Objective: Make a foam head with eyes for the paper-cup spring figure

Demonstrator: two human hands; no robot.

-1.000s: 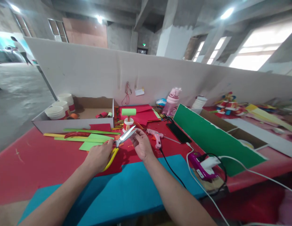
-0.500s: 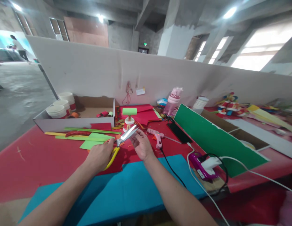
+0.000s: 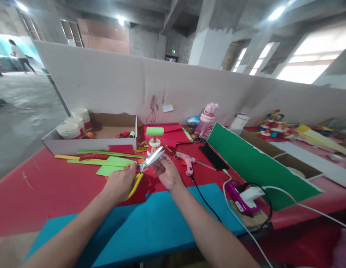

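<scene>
Two hands, one tool: L hand (image 3: pixel 119 184) is closed round the scissors (image 3: pixel 151 159) at the yellow handles, blades angled up & away to the R. R hand (image 3: pixel 167 173) is by the tips, fingertips drawn together — can't tell if they pinch a small bit or touch metal.

Handling, my guess: rigid, med. weight, metal end prob. heavier than the plastic loops, so they'd tip fwd if held slackly. Blades likely smooth/slippery + sharp; best hold = handles, thumb thru one loop, fingers thru the other, w/ the pivot just ahead of the fist. R fingers should stay off the edges.

Just beyond the blades, the cup (image 3: pixel 153 148) w/ a green roll (image 3: pixel 154 131) on top looks light & easily knocked or dented. R of the grip: glue gun (image 3: pixel 186 160), nozzle poss. hot — take by its handle only. L of the grip: green paper (image 3: pixel 111 165), thin, creases easily.
</scene>
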